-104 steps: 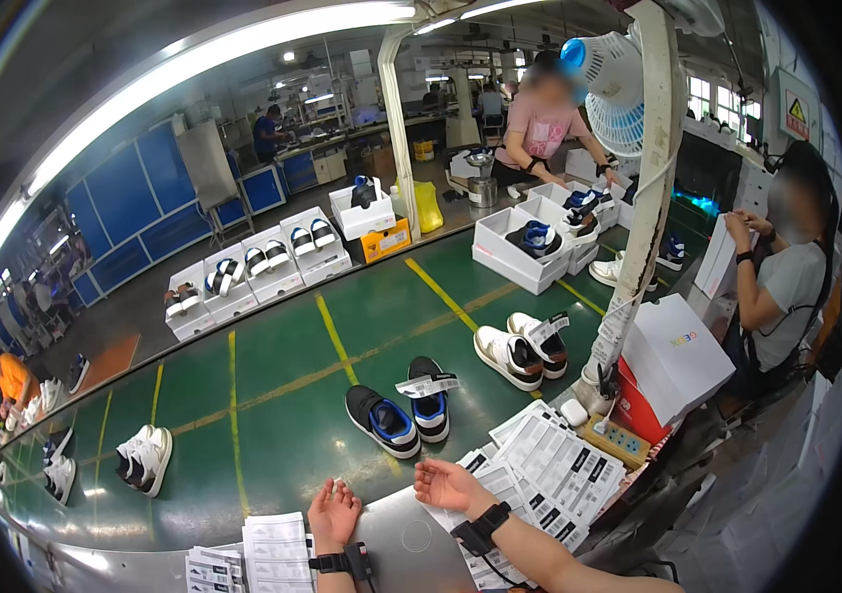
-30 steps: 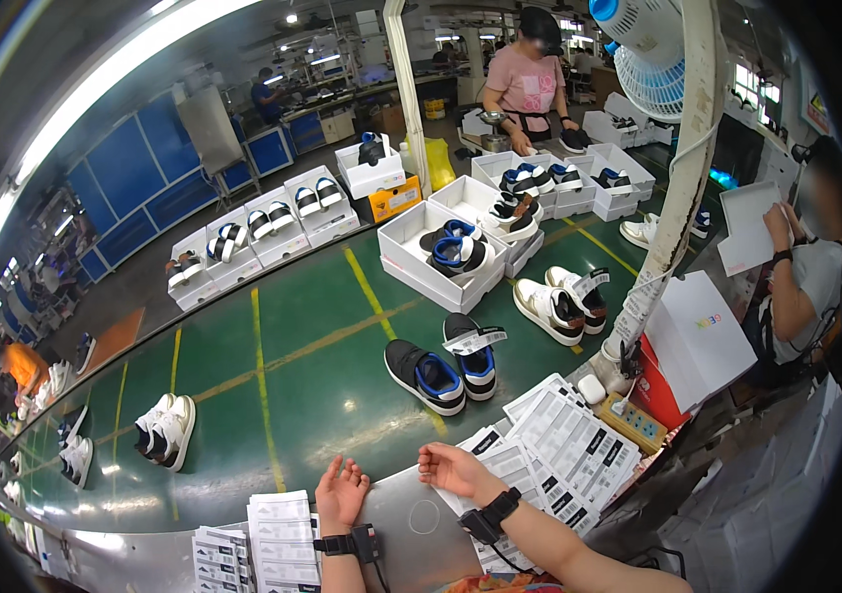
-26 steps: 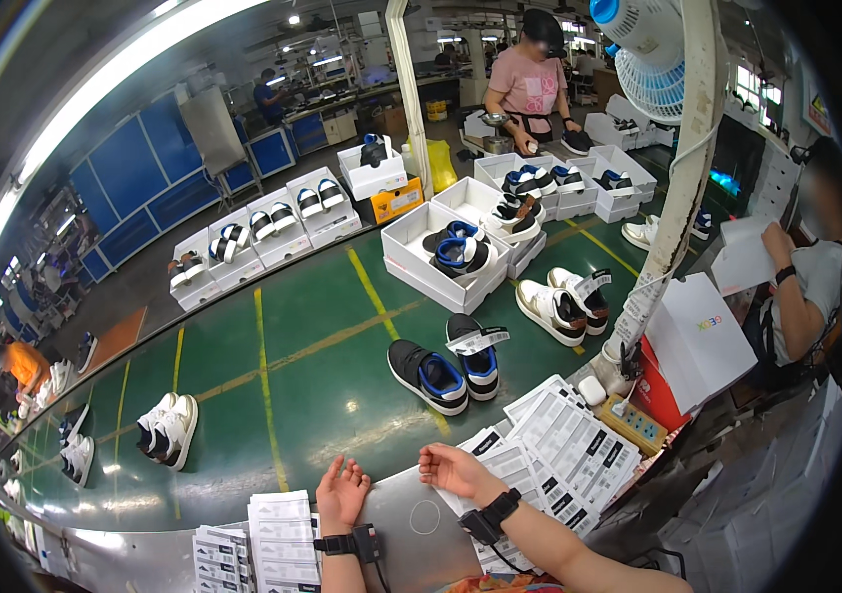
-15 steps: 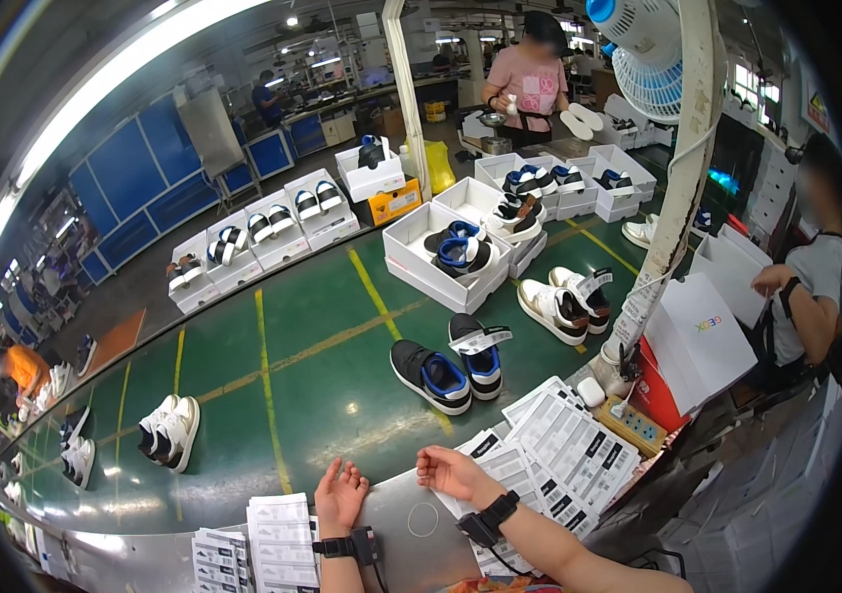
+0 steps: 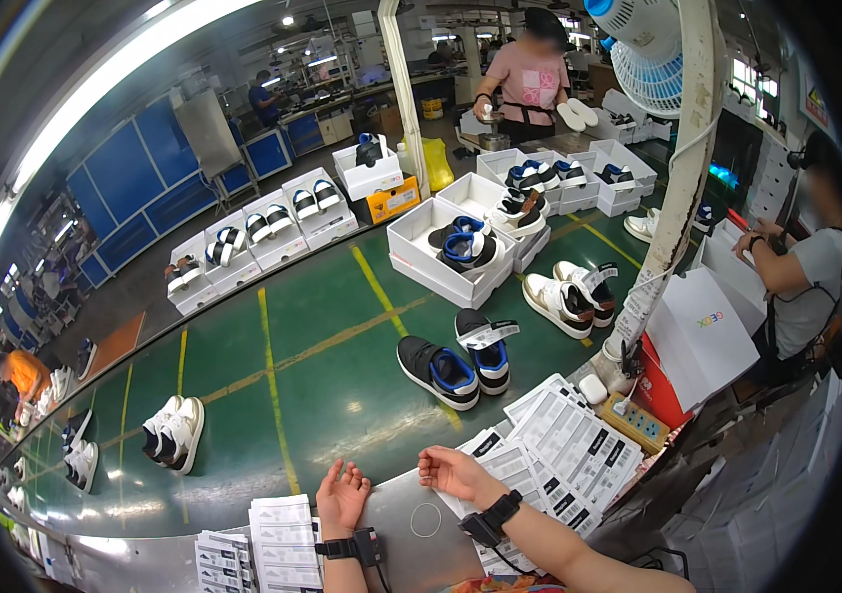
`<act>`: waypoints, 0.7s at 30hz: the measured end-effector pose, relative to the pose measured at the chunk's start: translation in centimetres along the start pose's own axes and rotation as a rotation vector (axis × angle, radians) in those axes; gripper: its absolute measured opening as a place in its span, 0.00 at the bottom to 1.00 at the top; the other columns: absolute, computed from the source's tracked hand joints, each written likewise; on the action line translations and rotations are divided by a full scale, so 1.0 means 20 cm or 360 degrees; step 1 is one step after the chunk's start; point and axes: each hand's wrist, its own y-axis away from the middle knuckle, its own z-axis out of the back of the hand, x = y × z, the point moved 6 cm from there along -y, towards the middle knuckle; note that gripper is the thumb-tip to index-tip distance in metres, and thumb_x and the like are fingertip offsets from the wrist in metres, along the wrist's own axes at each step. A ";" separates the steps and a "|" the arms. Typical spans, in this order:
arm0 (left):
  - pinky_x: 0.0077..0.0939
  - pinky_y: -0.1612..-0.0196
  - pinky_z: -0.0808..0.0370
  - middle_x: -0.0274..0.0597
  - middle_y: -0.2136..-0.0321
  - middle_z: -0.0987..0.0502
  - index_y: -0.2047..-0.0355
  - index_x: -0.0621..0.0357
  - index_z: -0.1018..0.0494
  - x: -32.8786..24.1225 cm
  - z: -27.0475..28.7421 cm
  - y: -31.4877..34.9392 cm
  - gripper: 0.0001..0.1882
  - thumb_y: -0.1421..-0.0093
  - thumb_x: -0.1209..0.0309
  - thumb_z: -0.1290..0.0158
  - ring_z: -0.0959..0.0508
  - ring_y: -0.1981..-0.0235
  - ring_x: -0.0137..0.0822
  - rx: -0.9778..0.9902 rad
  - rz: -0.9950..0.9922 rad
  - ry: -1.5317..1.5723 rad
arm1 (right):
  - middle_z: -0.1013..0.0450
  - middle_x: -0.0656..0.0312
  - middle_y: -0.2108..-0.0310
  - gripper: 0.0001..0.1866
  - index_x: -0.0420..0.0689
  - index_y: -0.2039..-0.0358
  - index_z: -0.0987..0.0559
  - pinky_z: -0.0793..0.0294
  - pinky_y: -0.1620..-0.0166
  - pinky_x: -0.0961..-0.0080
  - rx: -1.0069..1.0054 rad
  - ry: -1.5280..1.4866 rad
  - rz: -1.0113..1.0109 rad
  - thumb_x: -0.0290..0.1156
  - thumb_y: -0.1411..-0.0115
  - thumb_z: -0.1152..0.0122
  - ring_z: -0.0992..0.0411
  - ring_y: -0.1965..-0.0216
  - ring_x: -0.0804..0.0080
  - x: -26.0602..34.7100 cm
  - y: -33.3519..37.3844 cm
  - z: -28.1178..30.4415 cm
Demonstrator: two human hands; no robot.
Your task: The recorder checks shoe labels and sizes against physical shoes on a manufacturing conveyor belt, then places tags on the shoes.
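My left hand (image 5: 344, 496) rests palm up at the front edge of the green conveyor belt, fingers loosely curled and apart, with nothing in it. Beside it, my right hand (image 5: 456, 474) is half curled with its palm turned inward, also holding nothing that I can see. A rubber band (image 5: 426, 520) lies on the metal ledge below the right hand. Printed label sheets (image 5: 569, 455) spread out by my right forearm, and stacked sheets (image 5: 283, 534) lie left of my left wrist. Beyond my hands stands a pair of black shoes (image 5: 438, 368) with blue lining and a paper tag.
White-and-beige shoes (image 5: 561, 304) stand farther right, another white pair (image 5: 174, 435) at left. Open white shoeboxes (image 5: 449, 277) sit on the belt. A pole (image 5: 673, 198) and power strip (image 5: 635, 423) are at right. One co-worker (image 5: 804, 267) handles a box; another (image 5: 528, 84) stands behind.
The shoes and boxes on the belt have shifted slightly right. The co-worker at right has brought both hands to a box; the one behind has lowered a hand. My hands have barely moved.
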 end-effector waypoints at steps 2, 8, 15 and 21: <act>0.39 0.54 0.28 0.43 0.59 0.25 0.53 0.54 0.29 0.00 0.00 0.00 0.12 0.36 0.67 0.52 0.25 0.58 0.38 0.0002 0.0001 0.0003 | 0.25 0.60 0.66 0.10 0.41 0.61 0.24 0.25 0.56 0.67 -0.0001 0.0002 0.0003 0.33 0.32 0.51 0.26 0.63 0.68 0.00 0.00 0.00; 0.40 0.53 0.28 0.43 0.58 0.26 0.53 0.54 0.30 0.01 0.00 0.01 0.13 0.36 0.67 0.52 0.25 0.58 0.38 0.0018 -0.0012 -0.0013 | 0.25 0.60 0.67 0.10 0.41 0.61 0.23 0.25 0.56 0.67 0.0018 -0.0015 0.0006 0.33 0.32 0.51 0.26 0.63 0.67 0.00 0.01 -0.01; 0.40 0.53 0.28 0.44 0.59 0.25 0.52 0.54 0.30 0.00 0.01 0.01 0.13 0.36 0.67 0.52 0.25 0.58 0.39 0.0030 -0.0028 -0.0013 | 0.25 0.60 0.67 0.10 0.41 0.62 0.23 0.25 0.57 0.67 0.0002 -0.0013 0.0008 0.33 0.33 0.51 0.26 0.64 0.66 0.00 0.01 -0.01; 0.40 0.53 0.27 0.44 0.59 0.25 0.52 0.54 0.30 0.00 0.00 -0.01 0.14 0.36 0.67 0.52 0.25 0.58 0.39 0.0031 -0.0015 -0.0016 | 0.25 0.60 0.66 0.10 0.42 0.61 0.23 0.25 0.57 0.66 -0.0003 -0.0005 0.0009 0.33 0.32 0.50 0.26 0.64 0.67 0.01 0.00 0.00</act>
